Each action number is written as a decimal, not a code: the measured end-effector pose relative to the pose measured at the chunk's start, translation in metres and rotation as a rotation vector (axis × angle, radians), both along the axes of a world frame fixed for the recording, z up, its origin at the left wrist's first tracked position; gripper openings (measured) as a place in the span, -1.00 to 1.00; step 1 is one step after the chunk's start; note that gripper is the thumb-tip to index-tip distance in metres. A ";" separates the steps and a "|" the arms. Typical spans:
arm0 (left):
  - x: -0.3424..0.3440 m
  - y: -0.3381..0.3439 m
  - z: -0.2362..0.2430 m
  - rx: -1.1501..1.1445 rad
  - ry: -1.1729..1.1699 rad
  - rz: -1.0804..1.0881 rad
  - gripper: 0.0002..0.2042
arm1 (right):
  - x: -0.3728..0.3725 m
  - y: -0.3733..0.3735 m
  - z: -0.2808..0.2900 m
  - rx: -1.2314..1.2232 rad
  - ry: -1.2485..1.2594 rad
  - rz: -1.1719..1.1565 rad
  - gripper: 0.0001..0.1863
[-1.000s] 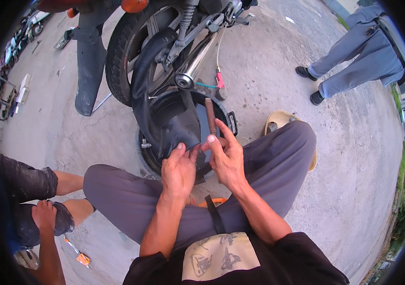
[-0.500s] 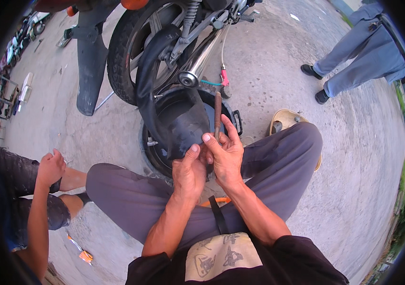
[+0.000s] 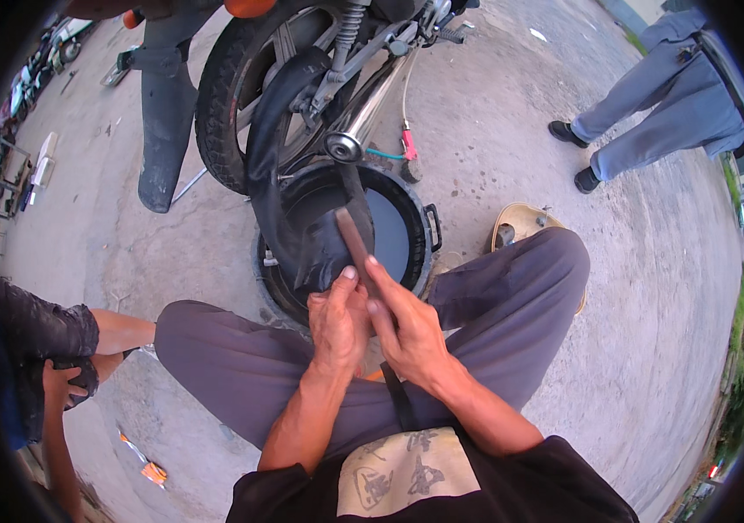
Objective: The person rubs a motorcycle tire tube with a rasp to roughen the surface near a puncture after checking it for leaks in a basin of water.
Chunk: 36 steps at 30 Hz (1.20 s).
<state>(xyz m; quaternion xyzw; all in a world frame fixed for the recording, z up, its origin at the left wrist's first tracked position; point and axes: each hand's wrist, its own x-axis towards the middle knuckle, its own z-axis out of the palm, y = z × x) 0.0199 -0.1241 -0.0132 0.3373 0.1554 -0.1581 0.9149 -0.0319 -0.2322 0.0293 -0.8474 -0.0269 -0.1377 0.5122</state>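
Note:
A black inner tube (image 3: 267, 192) drapes from the motorcycle's rear wheel (image 3: 219, 131) over a black tub (image 3: 415, 253) of water. My left hand (image 3: 337, 331) pinches the tube's flattened lower part at the near rim of the tub. My right hand (image 3: 402, 327) grips a long, brown, rough-looking bar tool (image 3: 351, 235), which lies slanted across the tube just in front of and beside my left thumb. Both hands are close together between my bent knees, and some fingertips are hidden behind them.
A chrome exhaust (image 3: 370, 109), pink air gun with hose (image 3: 408, 144) and detached-looking black mudguard (image 3: 163, 148) are ahead. A tan tray (image 3: 524, 222) sits right. A standing person's legs (image 3: 633, 139) are upper right; another person (image 3: 67, 336) is at left. An orange packet (image 3: 152, 472) lies lower left.
The brown tool has swung from upright beside the tube to slanting left across it, with my right hand turned over it. The left-hand person's arm rose, then dropped again.

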 end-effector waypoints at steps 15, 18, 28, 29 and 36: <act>0.001 0.011 0.003 0.095 -0.056 0.001 -0.81 | 0.024 -0.001 0.013 -0.017 -0.035 0.022 -0.36; 0.006 0.006 0.000 0.068 -0.076 0.048 -0.79 | -0.015 0.004 -0.002 0.030 0.011 -0.015 -0.37; 0.005 0.008 0.004 0.075 -0.106 0.084 -0.80 | -0.006 0.003 -0.001 0.051 -0.050 0.008 -0.35; 0.002 0.005 0.004 0.093 -0.060 0.016 -0.81 | -0.004 0.001 0.000 0.044 -0.071 -0.009 -0.35; 0.000 0.010 0.007 0.155 -0.026 0.039 -0.81 | 0.007 0.006 0.006 0.057 0.014 0.009 -0.39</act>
